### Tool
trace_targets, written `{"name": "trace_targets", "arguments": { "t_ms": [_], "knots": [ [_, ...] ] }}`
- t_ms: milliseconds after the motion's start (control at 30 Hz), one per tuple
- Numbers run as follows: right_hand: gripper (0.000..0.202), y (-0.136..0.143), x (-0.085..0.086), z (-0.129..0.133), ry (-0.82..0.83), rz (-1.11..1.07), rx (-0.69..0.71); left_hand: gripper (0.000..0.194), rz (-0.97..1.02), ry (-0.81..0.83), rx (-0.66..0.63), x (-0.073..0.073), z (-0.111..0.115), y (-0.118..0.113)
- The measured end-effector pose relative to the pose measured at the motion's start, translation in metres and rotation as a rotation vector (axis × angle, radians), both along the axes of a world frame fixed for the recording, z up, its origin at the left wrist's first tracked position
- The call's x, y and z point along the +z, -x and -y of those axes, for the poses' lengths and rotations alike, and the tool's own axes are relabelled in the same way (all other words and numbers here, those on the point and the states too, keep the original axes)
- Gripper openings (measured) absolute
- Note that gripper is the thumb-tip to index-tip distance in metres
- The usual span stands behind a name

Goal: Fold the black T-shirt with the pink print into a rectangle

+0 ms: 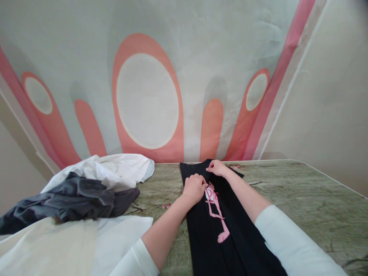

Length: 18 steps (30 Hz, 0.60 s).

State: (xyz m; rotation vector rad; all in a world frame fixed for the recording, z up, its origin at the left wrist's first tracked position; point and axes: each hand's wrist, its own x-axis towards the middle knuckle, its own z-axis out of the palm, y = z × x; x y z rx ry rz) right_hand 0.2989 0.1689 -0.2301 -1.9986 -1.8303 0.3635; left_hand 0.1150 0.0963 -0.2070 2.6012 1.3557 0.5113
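Observation:
A black garment (204, 234) with a pink figure print (220, 216) lies lengthwise on the wood-patterned table, its far end near the back edge. My left hand (195, 188) rests on the garment beside the top of the print, fingers bent and pressed together on the fabric. Farther back, my right hand (216, 168) pinches the black cloth near the far end. A part of the garment on the right is covered by my right forearm.
On the left side of the table (301, 199) are a white cloth (115, 168), a crumpled dark grey cloth (86, 197) and a cream and white cloth (71, 245). Behind the table hangs a backdrop (195, 46) with coral shapes.

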Motion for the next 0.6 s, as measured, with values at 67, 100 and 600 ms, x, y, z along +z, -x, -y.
{"name": "trace_targets", "arguments": {
  "t_ms": [67, 100, 600],
  "knots": [
    [0.016, -0.001, -0.002, 0.001, -0.026, -0.019, -0.006, 0.017, 0.061, 0.062, -0.046, 0.003, -0.006, 0.004],
    [0.016, -0.001, -0.003, 0.002, -0.041, -0.024, -0.011, 0.019, 0.078, 0.092, -0.074, 0.003, -0.008, 0.006],
    [0.021, -0.002, -0.006, 0.009, -0.112, 0.063, 0.039, 0.045, -0.158, -0.037, -0.235, -0.021, -0.012, 0.014]
  ]
}}
